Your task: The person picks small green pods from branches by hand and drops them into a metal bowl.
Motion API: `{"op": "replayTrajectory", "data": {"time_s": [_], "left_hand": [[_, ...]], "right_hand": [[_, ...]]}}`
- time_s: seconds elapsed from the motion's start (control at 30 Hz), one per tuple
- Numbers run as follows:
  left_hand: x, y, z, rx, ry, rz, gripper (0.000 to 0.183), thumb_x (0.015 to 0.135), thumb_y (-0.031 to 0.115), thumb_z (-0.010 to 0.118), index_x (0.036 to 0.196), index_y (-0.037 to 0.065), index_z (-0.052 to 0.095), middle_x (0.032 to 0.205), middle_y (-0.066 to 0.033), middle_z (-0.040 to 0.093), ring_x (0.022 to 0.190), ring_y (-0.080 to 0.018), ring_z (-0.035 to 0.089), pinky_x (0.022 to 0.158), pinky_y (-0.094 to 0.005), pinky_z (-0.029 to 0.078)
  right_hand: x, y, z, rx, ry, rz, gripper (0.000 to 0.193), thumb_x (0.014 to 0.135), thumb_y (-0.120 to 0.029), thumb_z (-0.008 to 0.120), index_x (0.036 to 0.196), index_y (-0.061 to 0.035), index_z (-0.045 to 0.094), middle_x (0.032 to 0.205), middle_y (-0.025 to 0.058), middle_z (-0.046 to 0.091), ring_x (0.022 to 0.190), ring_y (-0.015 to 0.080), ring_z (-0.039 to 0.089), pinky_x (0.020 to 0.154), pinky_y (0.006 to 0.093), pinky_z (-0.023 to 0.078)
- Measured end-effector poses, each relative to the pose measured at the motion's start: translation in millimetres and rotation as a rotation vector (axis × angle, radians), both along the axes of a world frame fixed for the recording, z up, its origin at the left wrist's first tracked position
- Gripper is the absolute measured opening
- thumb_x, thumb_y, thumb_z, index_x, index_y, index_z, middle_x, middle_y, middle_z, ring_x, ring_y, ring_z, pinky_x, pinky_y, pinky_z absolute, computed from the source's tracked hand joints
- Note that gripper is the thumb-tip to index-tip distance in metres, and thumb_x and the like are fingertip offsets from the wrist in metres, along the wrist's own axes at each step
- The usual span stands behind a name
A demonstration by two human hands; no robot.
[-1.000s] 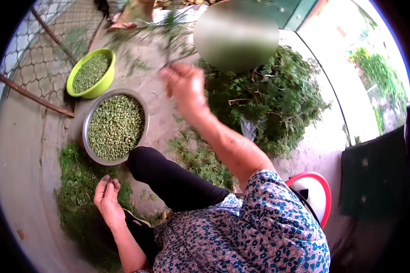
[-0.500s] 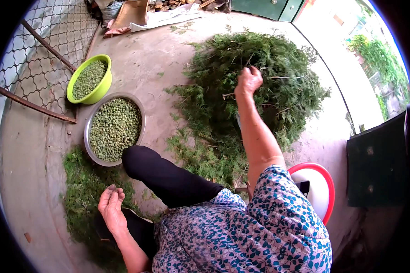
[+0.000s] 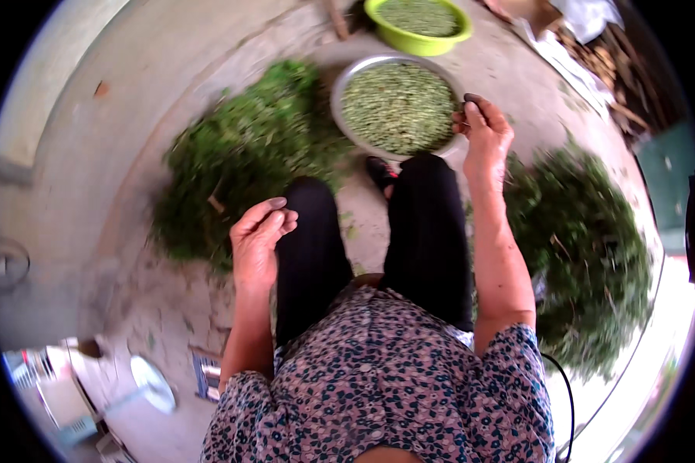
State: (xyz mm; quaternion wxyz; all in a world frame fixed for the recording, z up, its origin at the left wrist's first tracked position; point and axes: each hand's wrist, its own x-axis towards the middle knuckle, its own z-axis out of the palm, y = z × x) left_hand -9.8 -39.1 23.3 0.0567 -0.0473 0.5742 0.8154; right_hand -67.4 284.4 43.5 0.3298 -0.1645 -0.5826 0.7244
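Observation:
My right hand (image 3: 485,143) is raised at the right rim of a metal basin (image 3: 340,116) full of small round green fruits (image 3: 398,108). Its thumb and fingers are drawn together, and whatever is between them is too small to make out. Over my left knee, beside a heap of leafy green branches (image 3: 239,147), my left hand (image 3: 256,243) has its fingers curled in. I cannot see whether it holds anything. A second, darker heap of feathery green branches (image 3: 587,247) lies to the right of my right forearm.
Beyond the metal basin stands a lime-green tub (image 3: 417,42) of the same fruits. Firewood (image 3: 602,62) and a white sheet (image 3: 560,62) lie at the far right. A fan (image 3: 153,384) is at the lower left. A black cable (image 3: 567,386) curves near my right elbow.
My view has swung left. My right hand has come away from the right-hand branch heap to the metal basin's rim. My left hand stays curled on the left side.

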Motion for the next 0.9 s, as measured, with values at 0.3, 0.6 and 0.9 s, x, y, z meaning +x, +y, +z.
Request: {"op": "replayTrajectory", "data": {"time_s": [0.3, 0.6, 0.9], "left_hand": [[69, -110, -168, -0.31, -0.488, 0.241, 0.028, 0.074, 0.011, 0.059, 0.098, -0.003, 0.058, 0.078, -0.0096, 0.064, 0.063, -0.0141, 0.058, 0.06, -0.0242, 0.047], [82, -130, -251, -0.411, -0.673, 0.192, 0.026, 0.071, 0.01, 0.059, 0.093, -0.004, 0.06, 0.071, -0.0084, 0.062, 0.057, -0.014, 0.055, 0.051, -0.0246, 0.043], [-41, -189, -247, -0.87, -0.372, 0.417, 0.027, 0.068, 0.008, 0.058, 0.092, -0.004, 0.061, 0.069, -0.0094, 0.061, 0.06, -0.0168, 0.055, 0.056, -0.0291, 0.044]], "right_hand": [[-27, -102, -17, 0.213, -0.192, 0.422, 0.018, 0.082, -0.002, 0.053, 0.097, 0.0036, 0.059, 0.072, 0.0049, 0.059, 0.06, 0.0096, 0.054, 0.054, 0.0214, 0.045], [-13, -128, -10, 0.379, -0.35, 0.578, 0.019, 0.083, -0.003, 0.05, 0.098, 0.0043, 0.058, 0.073, 0.0056, 0.057, 0.061, 0.0106, 0.052, 0.057, 0.023, 0.044], [-16, -144, 6, 0.289, -0.409, 0.653, 0.018, 0.084, -0.001, 0.049, 0.099, 0.0041, 0.057, 0.074, 0.0064, 0.056, 0.061, 0.0105, 0.052, 0.057, 0.0216, 0.042]]}}
